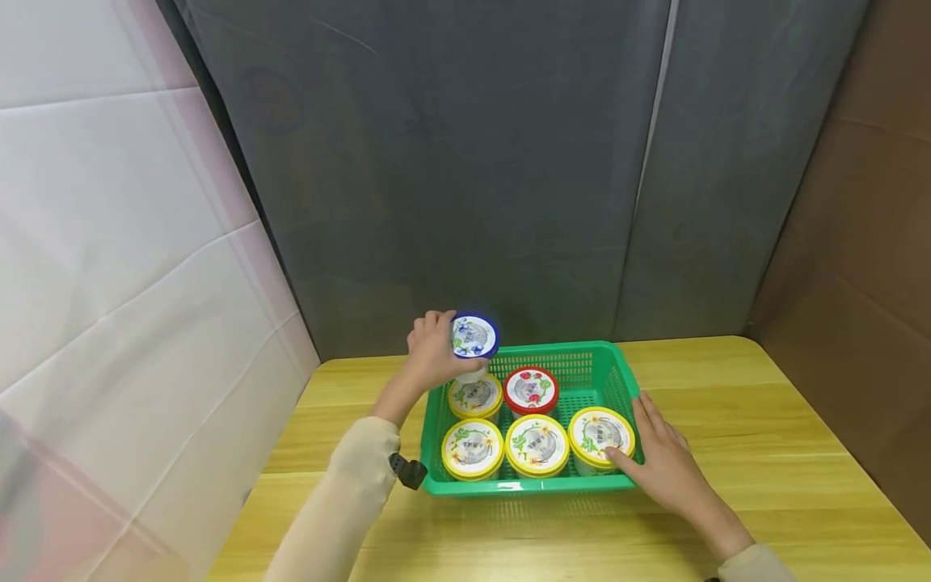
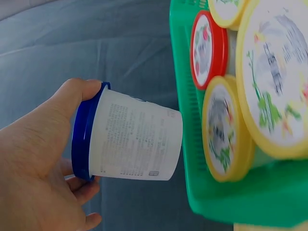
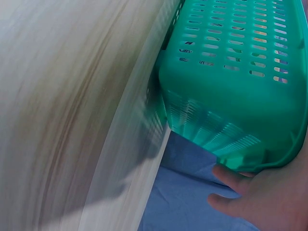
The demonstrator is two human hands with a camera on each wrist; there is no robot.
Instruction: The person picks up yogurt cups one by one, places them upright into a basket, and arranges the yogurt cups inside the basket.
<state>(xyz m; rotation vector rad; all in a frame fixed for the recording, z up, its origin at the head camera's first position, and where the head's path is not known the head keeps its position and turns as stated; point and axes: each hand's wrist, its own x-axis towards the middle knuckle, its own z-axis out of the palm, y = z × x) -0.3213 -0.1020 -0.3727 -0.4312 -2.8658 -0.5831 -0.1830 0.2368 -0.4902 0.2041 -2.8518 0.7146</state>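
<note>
In the head view my left hand (image 1: 435,356) grips a white tub with a blue lid (image 1: 475,336) above the back left corner of the green basket (image 1: 614,364). The left wrist view shows the thumb and fingers around that blue lid, with printed text on the tub's side (image 2: 137,137). My right hand (image 1: 669,461) holds the basket's right rim, fingers outside and the thumb reaching over to a yellow-lidded tub (image 1: 601,432). The right wrist view has its fingers (image 3: 233,180) by the basket's outer corner. A red-lidded tub (image 1: 531,390) stands among several yellow-lidded tubs (image 1: 473,449) inside.
The basket stands on a wooden table (image 1: 727,436). A dark grey cloth wall (image 1: 451,178) rises behind it, with a white panel (image 1: 124,242) on the left and a brown panel (image 1: 865,242) on the right.
</note>
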